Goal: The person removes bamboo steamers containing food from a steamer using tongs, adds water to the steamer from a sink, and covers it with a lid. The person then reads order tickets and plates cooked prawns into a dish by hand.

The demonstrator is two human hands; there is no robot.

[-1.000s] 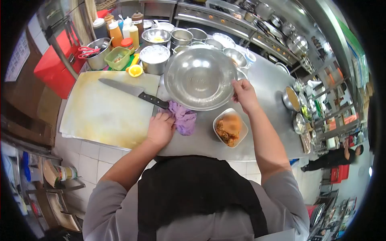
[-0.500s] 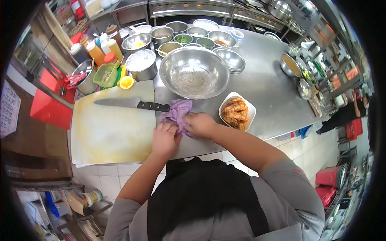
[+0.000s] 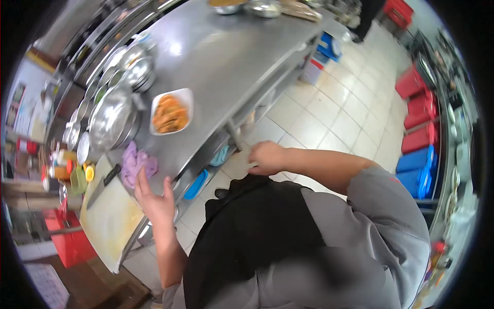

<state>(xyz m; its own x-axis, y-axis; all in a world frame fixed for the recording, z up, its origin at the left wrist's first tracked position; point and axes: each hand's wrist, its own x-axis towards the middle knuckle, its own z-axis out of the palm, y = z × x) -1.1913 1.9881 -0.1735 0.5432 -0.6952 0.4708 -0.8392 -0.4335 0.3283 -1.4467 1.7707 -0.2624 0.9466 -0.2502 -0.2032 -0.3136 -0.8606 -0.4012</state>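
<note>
My left hand [image 3: 155, 202] is raised with fingers spread and nothing in it, beside the crumpled purple cloth [image 3: 138, 164] at the table's edge. My right hand [image 3: 267, 157] hangs over the floor in front of the black apron, its fingers curled; what they hold, if anything, is hidden. A white bowl of orange-brown food [image 3: 170, 114] rests on the steel table. The large metal bowl [image 3: 111, 119] stands beyond the cloth. On the white cutting board [image 3: 112, 221] lies a black-handled knife [image 3: 111, 175].
Steel table [image 3: 206, 67] runs toward the upper right, with smaller metal bowls [image 3: 139, 71] along its far side. Red bins [image 3: 421, 110] and blue bins [image 3: 416, 172] line the right side. A dark-clothed person [image 3: 366, 19] stands at the top. Tiled floor lies between.
The view has swung to the right. My right hand has left the large bowl, touched the cloth, then moved off the table. My left hand has lifted, fingers spread.
</note>
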